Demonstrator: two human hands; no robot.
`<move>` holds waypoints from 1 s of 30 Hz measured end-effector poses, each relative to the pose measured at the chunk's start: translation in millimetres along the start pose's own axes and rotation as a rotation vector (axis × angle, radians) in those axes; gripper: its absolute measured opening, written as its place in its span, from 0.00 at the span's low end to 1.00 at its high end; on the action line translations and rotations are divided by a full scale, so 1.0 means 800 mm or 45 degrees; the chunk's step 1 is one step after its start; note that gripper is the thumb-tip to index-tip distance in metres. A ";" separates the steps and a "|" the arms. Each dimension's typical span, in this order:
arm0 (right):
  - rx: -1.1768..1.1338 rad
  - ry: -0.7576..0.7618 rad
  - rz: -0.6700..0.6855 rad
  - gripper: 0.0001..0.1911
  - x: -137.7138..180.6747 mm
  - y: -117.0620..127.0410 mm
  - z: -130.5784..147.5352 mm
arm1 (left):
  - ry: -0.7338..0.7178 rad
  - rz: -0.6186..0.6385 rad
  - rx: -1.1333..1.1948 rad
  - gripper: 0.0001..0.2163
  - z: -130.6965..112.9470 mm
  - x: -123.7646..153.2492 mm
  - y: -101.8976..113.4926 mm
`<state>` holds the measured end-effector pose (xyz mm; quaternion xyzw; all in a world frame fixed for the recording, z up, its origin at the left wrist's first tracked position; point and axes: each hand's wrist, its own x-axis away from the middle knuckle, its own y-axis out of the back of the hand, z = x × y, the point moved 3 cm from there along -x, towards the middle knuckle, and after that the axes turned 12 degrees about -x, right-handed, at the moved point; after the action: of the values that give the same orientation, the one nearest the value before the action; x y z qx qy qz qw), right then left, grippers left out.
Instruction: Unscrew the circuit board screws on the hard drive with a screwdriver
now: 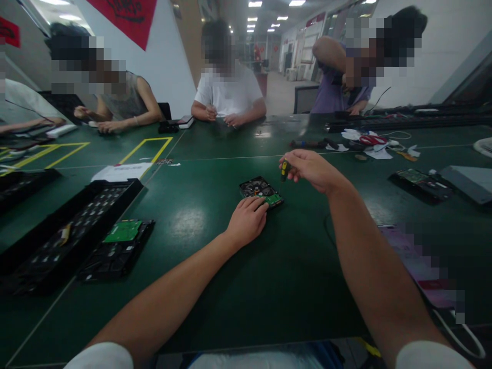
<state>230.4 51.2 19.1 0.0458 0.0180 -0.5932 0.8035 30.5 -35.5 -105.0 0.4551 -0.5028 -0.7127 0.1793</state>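
A hard drive, black with a green circuit board, lies on the green tabletop. My left hand grips its near edge, with the fingers over the board. To the right of the drive and a little above the table, my right hand is closed on a screwdriver with a yellow and black handle. The handle points downward, and I cannot make out a shaft below it. More drives with green boards lie at the left, beside a long black tray with rows of small slots.
A black drive and a grey case are at the right. Cables and scraps lie farther back. A purple-screened phone is near my right forearm. Several people sit across the table; one wears a white shirt.
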 end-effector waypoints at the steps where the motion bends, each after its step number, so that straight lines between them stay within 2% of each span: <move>1: 0.046 0.022 -0.011 0.13 -0.001 0.002 0.000 | -0.001 -0.003 0.001 0.17 0.000 0.000 0.000; 11: 0.146 0.060 -0.011 0.13 -0.002 0.006 0.000 | 0.005 -0.025 -0.005 0.16 -0.001 -0.001 0.001; 17: 0.204 0.104 -0.080 0.14 -0.003 0.009 0.002 | 0.025 -0.016 -0.011 0.16 -0.001 0.000 -0.001; 30: 0.218 0.085 -0.076 0.12 -0.005 0.011 -0.003 | 0.050 -0.016 -0.005 0.16 -0.003 -0.001 0.001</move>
<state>237.5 57.3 17.5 0.1335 -0.0045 -0.6143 0.7777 32.5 -36.3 -104.2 0.4718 -0.4948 -0.7057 0.1857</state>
